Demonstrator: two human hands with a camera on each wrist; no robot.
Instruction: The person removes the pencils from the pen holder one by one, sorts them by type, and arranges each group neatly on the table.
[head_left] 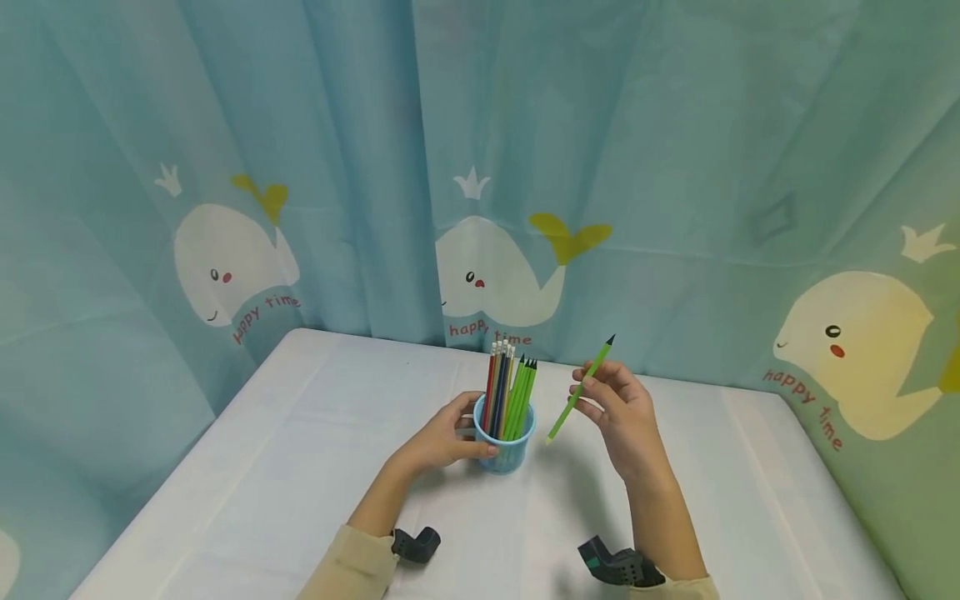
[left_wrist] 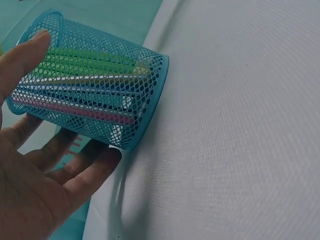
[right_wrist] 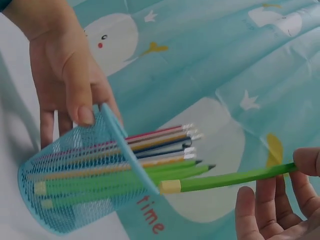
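Observation:
A light-blue mesh pencil cup point(head_left: 505, 457) stands on the table with several pencils in it. My left hand point(head_left: 444, 435) grips the cup from its left side, thumb on the near wall and fingers round the far side. Inside are green pencils point(head_left: 521, 405) with black points up, and striped or dark pencils point(head_left: 497, 388) with white erasers up. To the right of the cup my right hand point(head_left: 619, 410) pinches another green pencil point(head_left: 577, 393), tilted, black point up. Its pale yellow end point(right_wrist: 170, 187) hangs close to the cup's rim in the right wrist view.
The table point(head_left: 300, 467) wears a white cloth. Behind it hangs a blue-green curtain point(head_left: 660, 167) with printed whales, close along the table's far edge. Black wrist devices point(head_left: 618, 563) sit at both sleeves.

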